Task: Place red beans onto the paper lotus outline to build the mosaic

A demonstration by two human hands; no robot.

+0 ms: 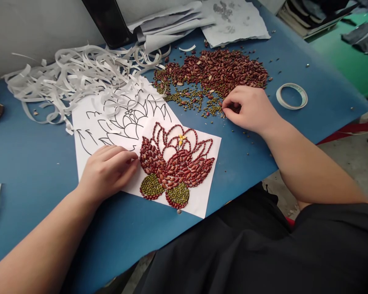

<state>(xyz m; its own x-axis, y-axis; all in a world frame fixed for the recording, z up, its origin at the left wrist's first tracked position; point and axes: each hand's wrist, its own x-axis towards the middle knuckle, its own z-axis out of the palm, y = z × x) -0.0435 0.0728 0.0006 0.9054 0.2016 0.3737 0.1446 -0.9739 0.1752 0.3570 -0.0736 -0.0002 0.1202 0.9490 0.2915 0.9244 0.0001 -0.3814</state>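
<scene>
A lotus picture made of red beans [184, 169] lies on white paper at the table's front edge. Its petals are partly filled, two lower leaves hold green mung beans [178, 195], and yellow pieces [182, 140] mark the centre. My left hand [108, 169] rests on the paper at the picture's left side, fingers curled together; anything between its fingertips is hidden. At the near edge of the loose bean pile [221, 71], my right hand [248, 108] is closed in a pinch. Whatever it pinches is too small to make out.
A printed lotus outline sheet [90, 122] lies under the picture's left side, partly covered by tangled white paper strips [67, 77]. A tape roll [292, 96] sits to the right. Crumpled paper [236, 24] and a dark upright object [107, 20] stand at the back.
</scene>
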